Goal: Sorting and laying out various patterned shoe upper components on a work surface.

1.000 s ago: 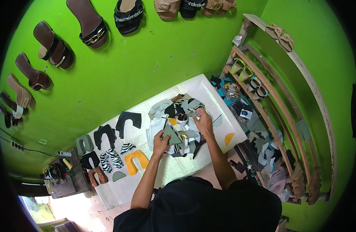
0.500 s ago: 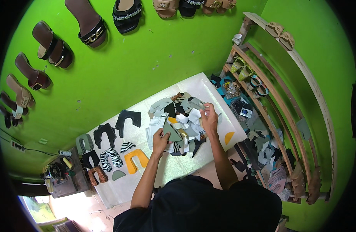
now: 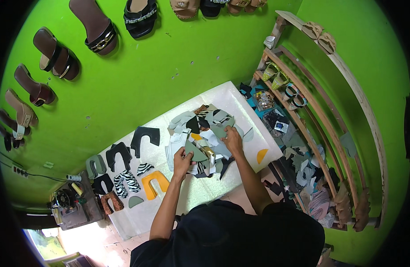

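Beneath a bright green wall, a white tabletop carries a loose heap of offcuts in grey, white, black and zebra print, with a black arch and a yellow arch lying to its left. Over the heap's near left part, the left hand grips a flat grey-green piece between thumb and fingers. At the heap's right side, the right hand bends its fingers at a smaller grey-green scrap, whether pinching it I cannot tell, with a small yellow half-moon farther right.
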Available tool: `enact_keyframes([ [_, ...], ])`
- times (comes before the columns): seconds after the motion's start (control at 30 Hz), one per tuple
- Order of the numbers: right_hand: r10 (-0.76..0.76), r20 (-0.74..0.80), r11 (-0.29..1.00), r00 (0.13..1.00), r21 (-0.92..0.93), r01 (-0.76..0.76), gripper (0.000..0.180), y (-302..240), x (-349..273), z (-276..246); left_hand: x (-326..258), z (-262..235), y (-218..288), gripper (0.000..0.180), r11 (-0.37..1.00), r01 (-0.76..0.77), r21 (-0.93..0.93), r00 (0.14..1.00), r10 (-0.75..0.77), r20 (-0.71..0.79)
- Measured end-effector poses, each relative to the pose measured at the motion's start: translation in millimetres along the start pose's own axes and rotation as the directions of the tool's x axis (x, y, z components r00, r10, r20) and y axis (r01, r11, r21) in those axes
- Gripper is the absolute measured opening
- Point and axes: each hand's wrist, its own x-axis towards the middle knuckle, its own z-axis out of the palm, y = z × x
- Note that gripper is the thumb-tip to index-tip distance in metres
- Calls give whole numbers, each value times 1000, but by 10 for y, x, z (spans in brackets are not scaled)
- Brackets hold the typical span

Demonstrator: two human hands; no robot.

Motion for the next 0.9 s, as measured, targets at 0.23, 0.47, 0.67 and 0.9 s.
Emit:
enact_keyframes([
  [0.23, 50, -102, 976, 994, 216, -27, 28, 112, 163, 34, 7, -1, 32, 12, 1000, 0, -16, 1000, 0, -1],
  [0.47, -135, -263, 990, 955, 1, 140, 17, 246, 106, 46, 42, 0, 52, 16, 1000, -7, -18, 1000, 7, 15],
  [0.67, 66, -58, 998, 996, 20, -65, 17, 67, 57, -79, 24, -33, 55, 17, 1000, 17, 6, 1000, -17, 19],
  [0.9, -125, -298, 986, 946, 69, 152, 10, -80, 28, -196, 60, -80, 3, 16, 997, -13, 74, 1000, 11, 27],
])
